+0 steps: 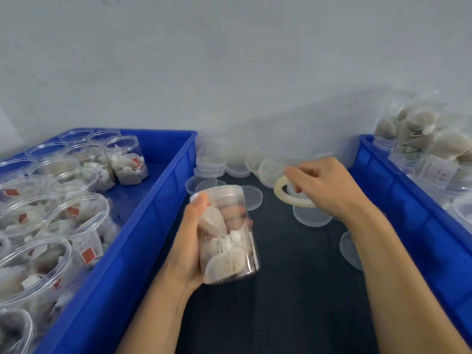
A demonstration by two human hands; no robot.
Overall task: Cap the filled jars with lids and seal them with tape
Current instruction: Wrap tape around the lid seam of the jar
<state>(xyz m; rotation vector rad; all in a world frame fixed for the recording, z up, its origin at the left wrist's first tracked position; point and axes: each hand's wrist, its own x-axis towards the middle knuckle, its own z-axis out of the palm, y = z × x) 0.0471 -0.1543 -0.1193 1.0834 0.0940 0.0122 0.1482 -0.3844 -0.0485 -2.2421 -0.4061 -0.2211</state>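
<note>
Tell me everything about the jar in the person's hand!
The jar is a clear, round plastic tub with a see-through lid already on top. It is packed with pale tea bags showing through the wall. It is held up over the dark mat, tilted a little, between two blue bins. The left hand holds it, thumb by the lid, fingers curled round its far side. No tape is visible on it.

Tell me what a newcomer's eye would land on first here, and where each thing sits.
First, the capped clear jar of tea bags, gripped in the left hand at centre above the dark table. Next, the right hand pinching a pale tape roll just beyond it, among loose clear lids. Then the blue crate on the left, packed with open filled jars.
</note>
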